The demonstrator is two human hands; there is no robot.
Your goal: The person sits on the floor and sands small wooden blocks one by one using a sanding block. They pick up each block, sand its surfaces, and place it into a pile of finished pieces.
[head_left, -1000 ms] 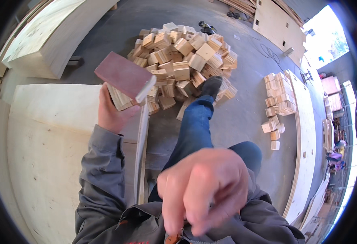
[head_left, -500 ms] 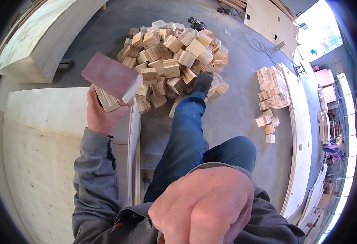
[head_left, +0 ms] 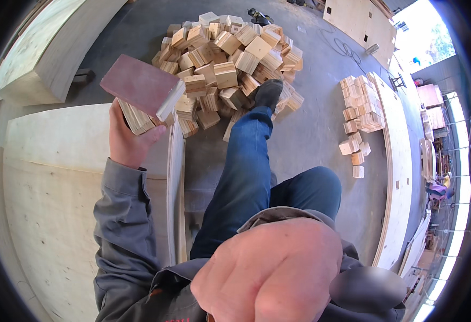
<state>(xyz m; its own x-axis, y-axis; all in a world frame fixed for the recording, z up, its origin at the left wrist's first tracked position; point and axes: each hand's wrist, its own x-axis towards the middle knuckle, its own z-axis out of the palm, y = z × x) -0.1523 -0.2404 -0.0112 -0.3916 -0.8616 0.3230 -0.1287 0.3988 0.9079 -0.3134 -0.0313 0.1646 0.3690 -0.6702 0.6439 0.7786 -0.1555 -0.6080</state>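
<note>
Since the pale, boxy layered-wood block looks stiff, its sides suit the clasping left hand; whether the curled right hand holds anything is unclear.

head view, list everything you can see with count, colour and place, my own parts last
maroon-faced block: 1, maroon with pale end, over the wood block
wood block: 1, tan layered, in the left hand
block pile: many, tan, floor ahead
block stack: many, pale tan, floor at right
plywood sheet: 1, pale, lower left
plywood mass: 1, pale, upper left
long board: 1, pale, right
holed panel: 1, tan, upper right
cable: count unclear, dark, floor upper right
jeans legs: 2, blue, centre
shoe: 1 clear, dark, at the pile
jacket: 1, grey, bottom
left hand: 1, bare, left
right hand: 1, bare, bottom centre, fingertips hidden
</note>
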